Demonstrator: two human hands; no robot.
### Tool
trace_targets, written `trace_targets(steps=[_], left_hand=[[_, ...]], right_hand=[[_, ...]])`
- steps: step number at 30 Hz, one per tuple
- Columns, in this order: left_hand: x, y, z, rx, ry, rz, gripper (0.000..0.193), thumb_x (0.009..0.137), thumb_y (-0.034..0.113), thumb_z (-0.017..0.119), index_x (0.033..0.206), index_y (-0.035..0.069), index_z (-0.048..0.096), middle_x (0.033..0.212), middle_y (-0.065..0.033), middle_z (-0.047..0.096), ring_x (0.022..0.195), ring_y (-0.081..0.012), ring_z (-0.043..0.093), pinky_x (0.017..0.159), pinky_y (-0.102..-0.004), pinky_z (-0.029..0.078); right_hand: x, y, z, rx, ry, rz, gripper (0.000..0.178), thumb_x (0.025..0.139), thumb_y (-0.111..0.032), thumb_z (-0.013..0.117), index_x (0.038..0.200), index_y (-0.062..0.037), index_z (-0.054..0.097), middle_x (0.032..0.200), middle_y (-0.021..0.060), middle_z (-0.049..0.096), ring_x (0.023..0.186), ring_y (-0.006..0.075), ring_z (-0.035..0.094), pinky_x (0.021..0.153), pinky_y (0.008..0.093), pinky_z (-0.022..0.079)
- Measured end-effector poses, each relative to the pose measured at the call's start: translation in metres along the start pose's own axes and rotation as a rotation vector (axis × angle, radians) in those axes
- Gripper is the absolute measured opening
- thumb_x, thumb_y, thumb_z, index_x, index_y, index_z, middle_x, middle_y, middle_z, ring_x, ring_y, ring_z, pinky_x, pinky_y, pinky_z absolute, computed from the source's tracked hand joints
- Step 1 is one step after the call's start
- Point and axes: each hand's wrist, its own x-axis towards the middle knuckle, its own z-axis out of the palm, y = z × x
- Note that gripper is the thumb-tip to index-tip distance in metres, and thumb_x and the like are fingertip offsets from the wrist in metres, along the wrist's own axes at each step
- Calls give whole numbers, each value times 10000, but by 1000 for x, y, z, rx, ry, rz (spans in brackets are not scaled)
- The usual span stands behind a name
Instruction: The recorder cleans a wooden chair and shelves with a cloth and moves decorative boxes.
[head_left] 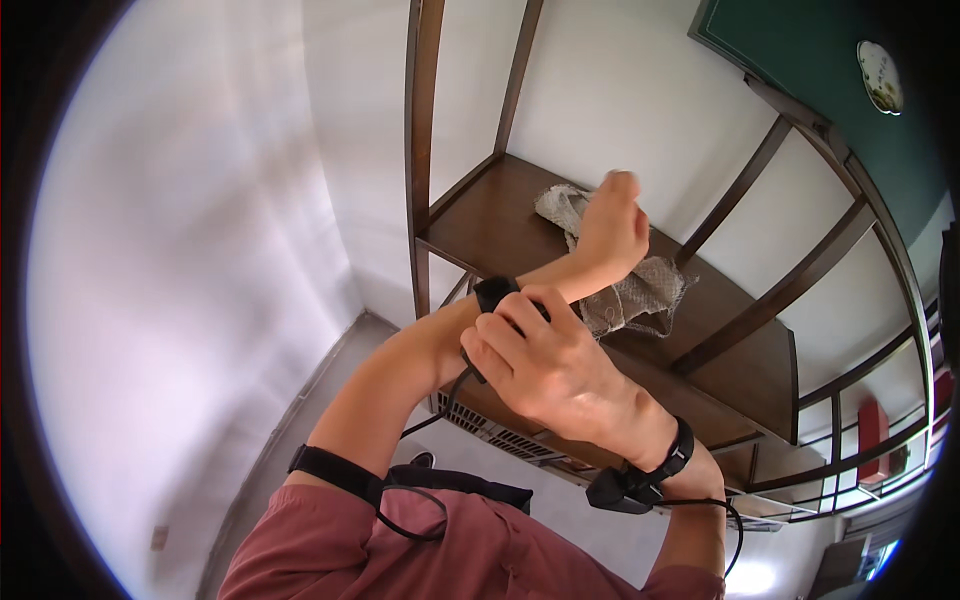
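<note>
My left hand (613,232) is raised over a wooden shelf, its fingers curled in and partly turned from view; nothing shows in it. Behind and below it, a rumpled grey-beige woven cloth (645,298) with frayed edges lies on the shelf. Around my left wrist sits a black strap with a small device (495,293), from which a cable runs down. My right hand (550,365) is closed over this wrist device, fingers wrapped round its top and side. A second black strap with a device (675,452) is on my right wrist.
The dark brown wooden shelf (480,215) has upright posts (421,120) and curved rails to the right. A green panel (800,45) hangs at upper right. A white wall (180,250) stands at left. A red object (872,440) shows at far right.
</note>
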Motion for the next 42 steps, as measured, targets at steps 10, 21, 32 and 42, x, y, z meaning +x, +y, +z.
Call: trace_targets(steps=[10,21,32,42], left_hand=[[13,25,-1,-1045,-554,-934,80,840,-40,443,887,-27,507,845,-130,555,765,-222,589,721,-326,544],[13,-36,15,-436,-775,-195,259,850,156,522,1039,-21,507,1003,-169,551,970,-329,540,849,-463,457],[-3,-15,-5,492,-1200,298,624,890,561,298,1418,235,239,1465,-199,155,1329,-461,118,1031,-624,117],[45,-126,-58,982,-878,-187,774,908,526,282,1283,-150,300,1406,-297,203,1349,-395,111,993,-612,227]], right_hand=[[-1,8,-3,52,80,159,323,587,-89,581,890,24,571,819,77,504,763,241,502,701,350,432],[-45,9,-49,24,225,279,231,675,-126,699,882,-70,614,972,60,592,936,236,566,893,423,463],[-234,31,-48,-237,230,1254,173,760,-32,623,918,24,580,947,151,592,883,325,558,791,373,446],[-223,31,-42,-289,159,1242,111,769,-75,623,839,9,602,927,116,616,847,294,570,750,365,456]])
